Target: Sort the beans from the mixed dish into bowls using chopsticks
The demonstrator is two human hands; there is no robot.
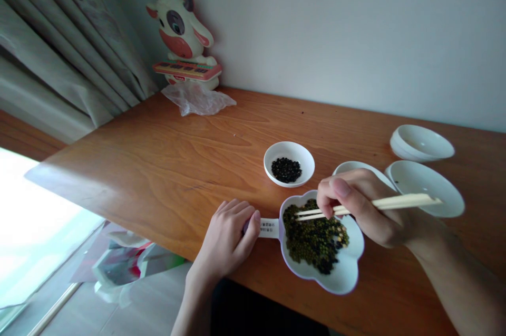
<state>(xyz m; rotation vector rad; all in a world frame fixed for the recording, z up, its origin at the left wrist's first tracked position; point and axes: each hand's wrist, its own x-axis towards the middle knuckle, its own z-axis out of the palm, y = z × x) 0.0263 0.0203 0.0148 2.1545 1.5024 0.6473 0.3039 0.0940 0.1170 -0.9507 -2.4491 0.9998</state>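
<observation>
My left hand (pixel 229 238) is closed around the handle of a white flower-shaped dish (pixel 348 279) with a lilac rim. Green and black beans (pixel 316 241), with a few pale yellowish ones, lie mixed in the dish. A pair of light chopsticks (pixel 395 202) is pinched in my right hand (pixel 366 207), their tips down among the beans at the dish's left side. Whether the tips hold a bean I cannot tell. Just beyond the dish stands a small white bowl (pixel 309 166) with black beans (pixel 286 170) in it.
More white bowls stand at the right: a stacked-looking one (pixel 422 145), one with a dark speck (pixel 430 188), and another bowl (pixel 358 168) partly behind my right hand. A cow-shaped toy keyboard (pixel 187 69) and a clear plastic bag (pixel 200 99) sit at the wooden table's (pixel 177 167) back left.
</observation>
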